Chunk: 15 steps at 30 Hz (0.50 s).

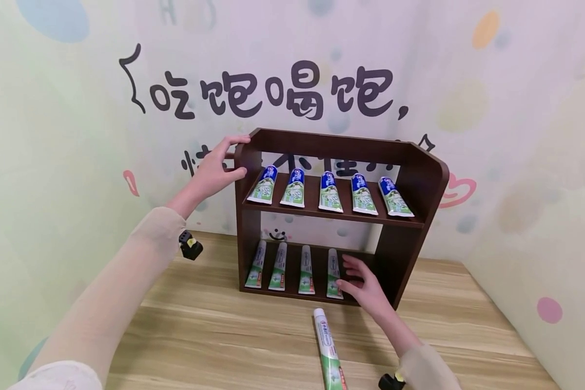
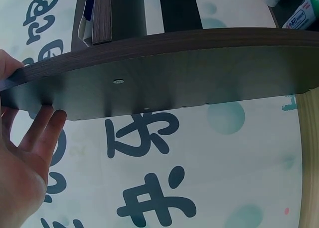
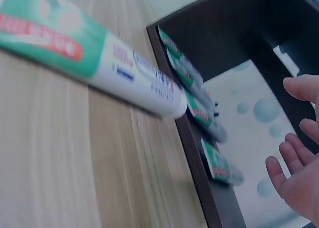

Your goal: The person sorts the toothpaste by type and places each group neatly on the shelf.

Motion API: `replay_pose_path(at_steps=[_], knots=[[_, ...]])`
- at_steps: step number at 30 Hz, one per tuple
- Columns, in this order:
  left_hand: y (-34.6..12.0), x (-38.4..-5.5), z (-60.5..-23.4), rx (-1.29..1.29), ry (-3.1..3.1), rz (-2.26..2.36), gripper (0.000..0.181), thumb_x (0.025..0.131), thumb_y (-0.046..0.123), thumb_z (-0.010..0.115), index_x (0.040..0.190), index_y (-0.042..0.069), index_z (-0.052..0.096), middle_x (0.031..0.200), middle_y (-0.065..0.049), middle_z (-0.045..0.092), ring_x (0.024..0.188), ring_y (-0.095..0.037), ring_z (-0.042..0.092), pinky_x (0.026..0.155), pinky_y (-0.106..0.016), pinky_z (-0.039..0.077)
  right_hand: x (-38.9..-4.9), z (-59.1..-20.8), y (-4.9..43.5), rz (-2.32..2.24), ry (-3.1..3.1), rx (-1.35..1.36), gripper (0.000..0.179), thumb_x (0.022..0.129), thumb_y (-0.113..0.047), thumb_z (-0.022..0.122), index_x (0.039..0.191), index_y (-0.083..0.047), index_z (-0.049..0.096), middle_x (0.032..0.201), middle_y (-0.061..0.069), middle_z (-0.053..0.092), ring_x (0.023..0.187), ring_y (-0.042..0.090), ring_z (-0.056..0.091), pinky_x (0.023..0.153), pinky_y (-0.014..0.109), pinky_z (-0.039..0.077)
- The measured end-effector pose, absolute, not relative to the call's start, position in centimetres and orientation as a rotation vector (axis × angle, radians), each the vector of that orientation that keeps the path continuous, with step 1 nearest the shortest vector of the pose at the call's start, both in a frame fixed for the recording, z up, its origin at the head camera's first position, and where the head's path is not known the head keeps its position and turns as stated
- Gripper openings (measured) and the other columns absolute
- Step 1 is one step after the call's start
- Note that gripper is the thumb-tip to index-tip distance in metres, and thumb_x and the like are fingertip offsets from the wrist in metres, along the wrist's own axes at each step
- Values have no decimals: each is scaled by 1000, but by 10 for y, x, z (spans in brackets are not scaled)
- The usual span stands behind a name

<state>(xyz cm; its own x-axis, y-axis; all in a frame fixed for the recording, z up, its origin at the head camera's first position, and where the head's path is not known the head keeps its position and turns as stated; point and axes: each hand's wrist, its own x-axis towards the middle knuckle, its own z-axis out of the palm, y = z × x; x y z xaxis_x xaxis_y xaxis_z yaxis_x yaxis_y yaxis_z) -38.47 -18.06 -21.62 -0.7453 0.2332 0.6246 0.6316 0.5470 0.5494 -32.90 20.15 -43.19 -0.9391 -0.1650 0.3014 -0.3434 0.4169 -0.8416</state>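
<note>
A dark brown two-tier shelf (image 1: pixel 331 142) stands against the wall. My left hand (image 1: pixel 214 172) holds its upper left corner; in the left wrist view, fingertips (image 2: pixel 59 119) rest on the side panel. My right hand (image 1: pixel 368 292) is at the lower tier, beside the rightmost green-and-white toothpaste tube (image 1: pixel 334 273) there. In the right wrist view, that hand's fingers are spread and loosely bent, with nothing between them. Another toothpaste tube (image 1: pixel 327 349) lies on the table in front of the shelf, its cap toward the shelf.
Several blue-and-green toothpaste tubes (image 1: pixel 329 192) lean in a row on the upper tier. More green-and-white tubes (image 1: pixel 279 266) lean along the lower tier. The wooden table (image 1: pixel 200 325) meets printed wall cloth (image 1: pixel 517 216) behind and at the right.
</note>
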Motion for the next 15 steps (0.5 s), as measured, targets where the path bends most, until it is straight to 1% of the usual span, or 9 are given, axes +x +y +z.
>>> replay_pose_path(at_steps=[4, 7, 11, 14, 15], knots=[[-180, -384, -216, -699, -2307, -1093, 61, 91, 10, 64, 145, 26, 41, 160, 5, 35, 127, -36, 52, 95, -53, 55, -317, -427, 200, 1548, -2488, 488, 60, 90, -18, 71, 144, -16, 46, 146, 11, 51, 127, 33, 50, 104, 46, 47], [-180, -384, -216, -693, -2308, -1098, 60, 91, 10, 64, 145, 26, 41, 160, 5, 35, 127, -36, 52, 95, -53, 55, -310, -424, 199, 1529, -2491, 514, 60, 90, -18, 71, 145, -15, 46, 145, 9, 51, 126, 31, 50, 101, 37, 49], [-180, -383, -216, -688, -2307, -1105, 60, 91, 9, 63, 145, 25, 41, 160, 5, 35, 127, -37, 51, 96, -54, 54, -302, -425, 196, 1489, -2482, 560, 62, 88, -17, 73, 144, -15, 46, 143, 9, 51, 122, 28, 50, 97, 34, 51], [-180, -383, -215, -689, -2308, -1107, 60, 91, 10, 63, 145, 25, 41, 160, 5, 35, 127, -36, 51, 96, -54, 54, -298, -428, 195, 1460, -2481, 588, 63, 87, -16, 74, 144, -17, 45, 142, 12, 51, 121, 27, 49, 96, 36, 51], [-179, -383, -215, -691, -2306, -1106, 60, 91, 11, 63, 145, 26, 41, 160, 5, 35, 126, -36, 52, 96, -54, 55, -296, -429, 195, 1458, -2482, 592, 64, 87, -16, 74, 144, -18, 45, 142, 11, 50, 120, 27, 49, 95, 35, 51]])
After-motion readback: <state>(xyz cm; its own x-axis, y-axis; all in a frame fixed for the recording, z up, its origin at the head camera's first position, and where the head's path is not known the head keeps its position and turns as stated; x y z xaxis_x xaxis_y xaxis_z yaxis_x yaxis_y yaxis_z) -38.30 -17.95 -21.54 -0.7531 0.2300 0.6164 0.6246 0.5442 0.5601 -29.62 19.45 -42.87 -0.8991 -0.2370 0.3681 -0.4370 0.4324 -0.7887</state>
